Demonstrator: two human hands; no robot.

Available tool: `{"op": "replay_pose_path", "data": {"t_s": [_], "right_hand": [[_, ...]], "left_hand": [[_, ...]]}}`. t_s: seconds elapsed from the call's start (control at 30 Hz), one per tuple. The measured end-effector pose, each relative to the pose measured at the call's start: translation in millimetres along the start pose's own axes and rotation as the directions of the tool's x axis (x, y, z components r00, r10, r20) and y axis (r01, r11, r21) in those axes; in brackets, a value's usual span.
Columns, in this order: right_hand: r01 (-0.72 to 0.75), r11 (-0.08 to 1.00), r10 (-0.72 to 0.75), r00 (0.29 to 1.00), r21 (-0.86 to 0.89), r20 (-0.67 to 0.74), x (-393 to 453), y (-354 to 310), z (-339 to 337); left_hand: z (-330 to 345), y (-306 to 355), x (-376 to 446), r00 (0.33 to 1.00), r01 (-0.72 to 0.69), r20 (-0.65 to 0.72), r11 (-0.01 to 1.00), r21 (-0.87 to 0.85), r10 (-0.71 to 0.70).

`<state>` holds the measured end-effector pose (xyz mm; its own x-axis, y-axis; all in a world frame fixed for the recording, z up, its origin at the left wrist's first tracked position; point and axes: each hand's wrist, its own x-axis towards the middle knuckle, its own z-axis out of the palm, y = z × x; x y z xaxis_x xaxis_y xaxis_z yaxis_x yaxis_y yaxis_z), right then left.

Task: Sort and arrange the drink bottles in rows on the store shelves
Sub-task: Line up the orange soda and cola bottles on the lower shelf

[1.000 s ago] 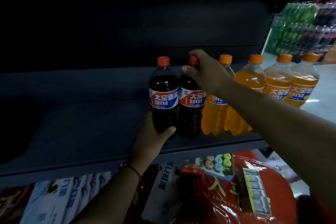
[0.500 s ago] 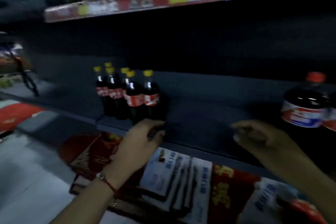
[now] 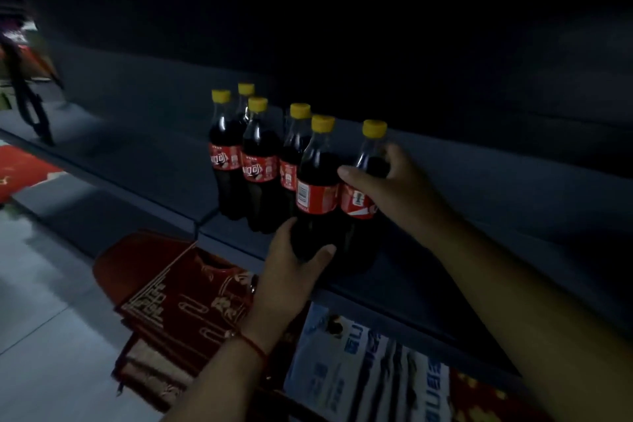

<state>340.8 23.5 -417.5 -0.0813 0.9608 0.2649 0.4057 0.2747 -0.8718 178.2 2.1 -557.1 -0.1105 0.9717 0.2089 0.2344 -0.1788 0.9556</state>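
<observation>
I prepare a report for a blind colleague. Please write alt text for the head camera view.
A person's left hand holds the base of a yellow-capped cola bottle and the right hand holds the one beside it, both on a dark store shelf. Four more cola bottles stand just behind.

Red patterned mats (image 3: 171,312) lie stacked beside blue-white packages (image 3: 370,377) below.

Left hand (image 3: 291,264) reaches forward, fingers and thumb curled in a grip (red cord at wrist). Right hand (image 3: 390,188) extends across, fingers wrapped in a grip.
</observation>
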Motion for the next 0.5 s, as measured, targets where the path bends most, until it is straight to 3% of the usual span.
{"op": "replay_pose_path", "data": {"t_s": [0.1, 0.17, 0.33, 0.5], "right_hand": [[0.002, 1.0, -0.003, 1.0, 0.021, 0.015, 14.6, 14.1, -1.4], [-0.005, 0.997, 0.003, 1.0, 0.078, 0.027, 13.6, 19.7, -13.2], [-0.05, 0.998, 0.051, 0.998, 0.025, -0.036, -21.2, 27.2, -70.8], [-0.164, 0.972, 0.132, 0.974, -0.169, -0.186, -70.1, 21.4, -141.4]], "left_hand": [[-2.9, -12.4, 11.3, 0.997, -0.065, -0.012, 0.971, 0.232, 0.07], [-2.3, -10.8, 14.7, 0.998, -0.064, 0.002, 0.955, 0.29, 0.067], [30.7, 6.4, 10.3, 0.968, -0.038, 0.25, 0.98, 0.193, -0.012], [99.7, 32.3, -8.6, 0.902, -0.006, 0.431, 0.998, 0.06, -0.021]]}}
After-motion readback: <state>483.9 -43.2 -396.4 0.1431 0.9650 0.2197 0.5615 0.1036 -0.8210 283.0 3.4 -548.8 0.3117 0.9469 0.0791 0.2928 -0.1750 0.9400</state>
